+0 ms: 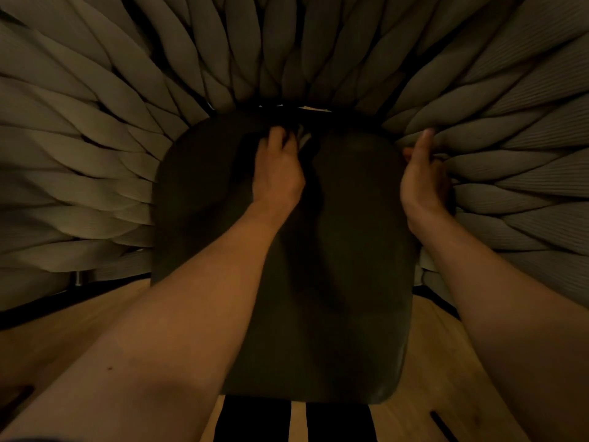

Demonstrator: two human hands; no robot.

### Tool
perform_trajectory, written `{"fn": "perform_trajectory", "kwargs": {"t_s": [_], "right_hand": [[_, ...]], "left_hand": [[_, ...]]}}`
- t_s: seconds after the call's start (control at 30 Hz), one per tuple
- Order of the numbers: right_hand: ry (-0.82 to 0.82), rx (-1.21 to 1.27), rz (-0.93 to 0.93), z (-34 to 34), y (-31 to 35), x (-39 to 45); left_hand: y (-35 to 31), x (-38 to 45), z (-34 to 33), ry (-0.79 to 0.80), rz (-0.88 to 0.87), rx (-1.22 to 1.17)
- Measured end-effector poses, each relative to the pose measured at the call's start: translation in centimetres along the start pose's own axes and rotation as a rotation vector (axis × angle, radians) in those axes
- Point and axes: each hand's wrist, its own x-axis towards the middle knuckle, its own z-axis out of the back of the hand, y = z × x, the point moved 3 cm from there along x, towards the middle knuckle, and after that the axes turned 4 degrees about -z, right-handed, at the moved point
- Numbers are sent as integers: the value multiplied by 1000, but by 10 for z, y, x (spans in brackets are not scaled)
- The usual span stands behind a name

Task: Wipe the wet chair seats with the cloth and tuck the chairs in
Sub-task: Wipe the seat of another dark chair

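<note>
1 chair seat [334,250], 1 cloth [302,140], 2 hands.

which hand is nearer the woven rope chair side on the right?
Right. The right hand grips the woven rope chair side; the left hand holds a cloth mid-seat on the dark seat pad.

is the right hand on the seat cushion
No, the right hand grips the woven chair side beside the seat, not the cushion itself.
</note>
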Motion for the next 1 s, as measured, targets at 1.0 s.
{"fn": "perform_trajectory", "kwargs": {"t_s": [1.0], "right_hand": [[194, -760, 309, -29, 0, -26]], "left_hand": [[9, 45, 18, 117, -138, 246]]}}
